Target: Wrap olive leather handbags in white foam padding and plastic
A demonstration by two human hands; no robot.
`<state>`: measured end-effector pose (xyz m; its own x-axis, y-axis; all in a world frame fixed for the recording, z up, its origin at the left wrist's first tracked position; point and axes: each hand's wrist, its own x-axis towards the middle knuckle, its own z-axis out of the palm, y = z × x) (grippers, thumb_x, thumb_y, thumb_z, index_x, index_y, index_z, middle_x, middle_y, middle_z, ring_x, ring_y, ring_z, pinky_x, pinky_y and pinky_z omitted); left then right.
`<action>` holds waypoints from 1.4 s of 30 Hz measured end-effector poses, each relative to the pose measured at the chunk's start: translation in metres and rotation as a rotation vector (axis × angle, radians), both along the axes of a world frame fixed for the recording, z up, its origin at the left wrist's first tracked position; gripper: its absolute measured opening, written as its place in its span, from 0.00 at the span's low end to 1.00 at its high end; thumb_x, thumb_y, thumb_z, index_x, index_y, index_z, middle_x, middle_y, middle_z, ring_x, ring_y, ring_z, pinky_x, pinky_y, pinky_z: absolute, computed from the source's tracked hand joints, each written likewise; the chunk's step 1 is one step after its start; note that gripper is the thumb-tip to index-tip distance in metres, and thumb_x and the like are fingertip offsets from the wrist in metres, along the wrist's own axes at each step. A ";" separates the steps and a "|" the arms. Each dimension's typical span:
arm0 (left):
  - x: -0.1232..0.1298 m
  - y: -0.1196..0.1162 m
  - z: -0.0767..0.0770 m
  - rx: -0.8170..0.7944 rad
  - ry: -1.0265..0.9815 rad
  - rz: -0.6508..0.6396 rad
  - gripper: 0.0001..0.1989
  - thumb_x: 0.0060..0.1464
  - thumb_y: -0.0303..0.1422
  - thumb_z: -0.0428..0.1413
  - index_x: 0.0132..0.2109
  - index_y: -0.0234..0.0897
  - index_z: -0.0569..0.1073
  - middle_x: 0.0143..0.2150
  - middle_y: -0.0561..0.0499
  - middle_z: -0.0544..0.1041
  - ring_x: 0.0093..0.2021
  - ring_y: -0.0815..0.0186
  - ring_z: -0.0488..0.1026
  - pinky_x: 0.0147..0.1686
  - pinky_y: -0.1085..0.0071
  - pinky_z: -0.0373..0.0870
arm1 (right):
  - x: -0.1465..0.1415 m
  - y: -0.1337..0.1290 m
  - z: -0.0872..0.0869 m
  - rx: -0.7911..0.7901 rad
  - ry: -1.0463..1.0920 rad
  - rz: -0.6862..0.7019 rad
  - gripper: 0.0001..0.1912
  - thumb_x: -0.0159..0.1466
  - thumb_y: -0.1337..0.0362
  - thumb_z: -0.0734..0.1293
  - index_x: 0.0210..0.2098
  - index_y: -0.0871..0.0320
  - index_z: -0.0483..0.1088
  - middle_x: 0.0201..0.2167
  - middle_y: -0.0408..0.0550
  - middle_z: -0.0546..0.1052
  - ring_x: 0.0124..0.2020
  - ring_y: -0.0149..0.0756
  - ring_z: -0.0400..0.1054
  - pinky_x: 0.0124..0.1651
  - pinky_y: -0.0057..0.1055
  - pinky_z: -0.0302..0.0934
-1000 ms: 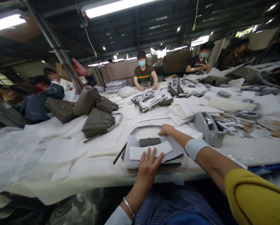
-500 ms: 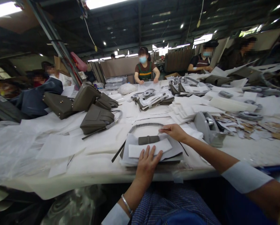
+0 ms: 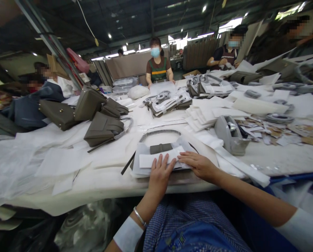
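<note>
A flat grey bag (image 3: 134, 167) lies at the table's front edge, with its wrapped handle (image 3: 160, 132) arched away from me. On it are translucent sheets, a dark grey rolled piece (image 3: 161, 148) and a white foam strip (image 3: 147, 161). My left hand (image 3: 162, 171) lies on the strip with its fingers spread. My right hand (image 3: 198, 166) rests its outstretched fingertips on the strip's right end. Neither hand grips anything. A dark strap (image 3: 128, 163) sticks out at the bag's left side.
Grey bags (image 3: 104, 128) stand at the left. A tape dispenser (image 3: 231, 134) is right of my hands, near paper scraps (image 3: 284, 133). Foam sheets (image 3: 203, 115) and wrapped pieces (image 3: 169, 101) lie farther back. A person (image 3: 158, 68) works across the table (image 3: 106, 180).
My right hand has let go of the handle's right end and come down and nearer onto the white strip. My left hand stays on the strip. The camera view has shifted slightly.
</note>
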<state>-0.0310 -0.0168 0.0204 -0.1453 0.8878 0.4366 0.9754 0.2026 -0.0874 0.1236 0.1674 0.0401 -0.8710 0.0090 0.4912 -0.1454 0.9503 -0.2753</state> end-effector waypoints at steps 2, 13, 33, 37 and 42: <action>0.006 0.003 0.010 -0.052 -0.015 -0.006 0.26 0.61 0.27 0.54 0.66 0.43 0.63 0.69 0.42 0.63 0.68 0.46 0.60 0.63 0.42 0.61 | 0.002 0.000 -0.009 0.015 0.062 0.018 0.31 0.61 0.79 0.57 0.60 0.53 0.70 0.57 0.47 0.75 0.62 0.38 0.65 0.66 0.44 0.60; 0.004 0.016 0.012 -0.006 -0.250 -0.228 0.34 0.60 0.35 0.57 0.70 0.41 0.55 0.70 0.45 0.61 0.69 0.56 0.58 0.67 0.54 0.57 | 0.017 -0.013 -0.019 0.064 0.274 0.037 0.22 0.70 0.72 0.59 0.61 0.55 0.68 0.55 0.53 0.76 0.59 0.38 0.68 0.64 0.45 0.62; 0.013 0.013 0.006 -0.016 -0.148 -0.219 0.26 0.66 0.39 0.49 0.69 0.47 0.58 0.69 0.55 0.63 0.70 0.56 0.57 0.67 0.50 0.56 | -0.092 0.039 0.019 0.180 -0.430 -0.233 0.12 0.69 0.63 0.63 0.43 0.60 0.77 0.46 0.59 0.81 0.54 0.49 0.72 0.65 0.56 0.49; 0.011 0.013 0.007 -0.013 -0.117 -0.232 0.27 0.66 0.38 0.49 0.69 0.46 0.57 0.69 0.53 0.63 0.70 0.57 0.57 0.67 0.50 0.57 | -0.096 0.039 0.018 0.159 -0.409 -0.265 0.11 0.67 0.65 0.65 0.33 0.59 0.79 0.38 0.58 0.82 0.52 0.52 0.73 0.65 0.61 0.46; 0.011 0.013 0.007 0.005 -0.140 -0.242 0.25 0.66 0.37 0.50 0.68 0.46 0.60 0.68 0.53 0.65 0.69 0.58 0.58 0.67 0.50 0.56 | -0.062 0.037 0.024 0.056 -0.310 -0.248 0.17 0.72 0.63 0.58 0.46 0.55 0.78 0.49 0.50 0.80 0.57 0.43 0.70 0.63 0.46 0.58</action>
